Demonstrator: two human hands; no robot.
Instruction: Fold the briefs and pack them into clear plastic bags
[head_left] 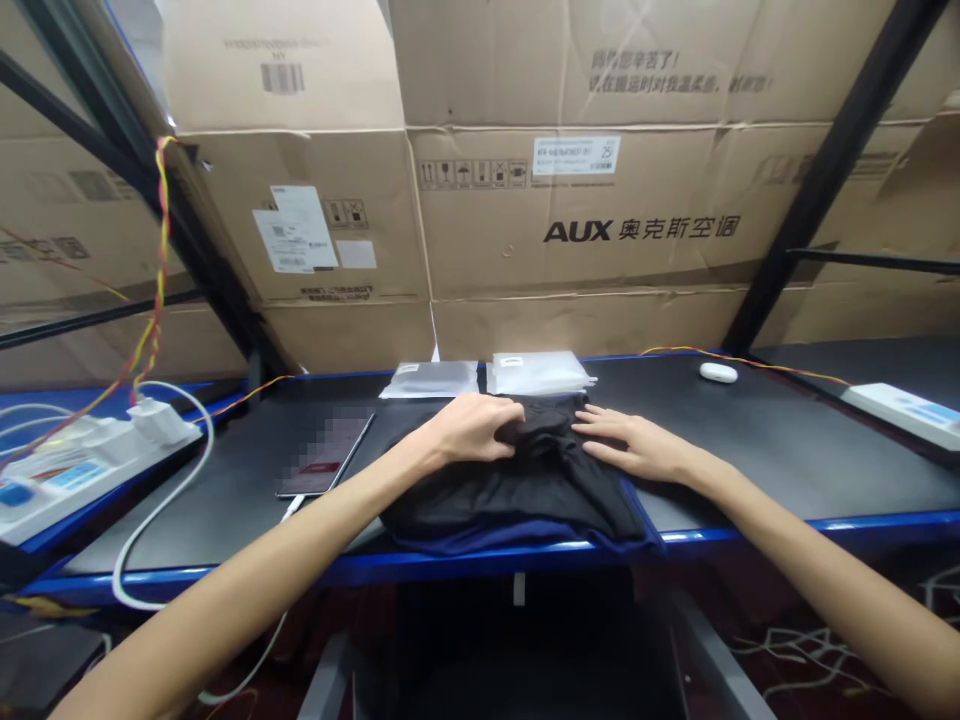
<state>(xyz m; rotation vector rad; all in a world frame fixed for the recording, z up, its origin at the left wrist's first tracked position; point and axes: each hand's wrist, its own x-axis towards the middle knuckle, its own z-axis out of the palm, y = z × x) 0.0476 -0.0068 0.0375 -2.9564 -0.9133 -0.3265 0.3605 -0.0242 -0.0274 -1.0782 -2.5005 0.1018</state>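
A rumpled black cloth (pixel 570 490) lies at the front of the dark tabletop, with dark blue fabric (pixel 487 538) showing along its lower and right edges. Which kind of garment it is, I cannot make out. My left hand (pixel 476 428) is on the upper middle of the cloth, its fingers curled and closed on a fold. To the right, my right hand (pixel 630 445) rests with fingers stretched out on the cloth's upper right edge. Just behind the cloth are two flat packets in clear plastic, a greyish one (pixel 433 380) and a whiter one (pixel 536 374).
A phone (pixel 326 458) with a white charging cable lies left of the cloth. Power strips stand at the far left (pixel 90 465) and far right (pixel 907 412). A small white case (pixel 718 372) sits at the back right. Cardboard (pixel 480 240) walls the back, between dark metal posts.
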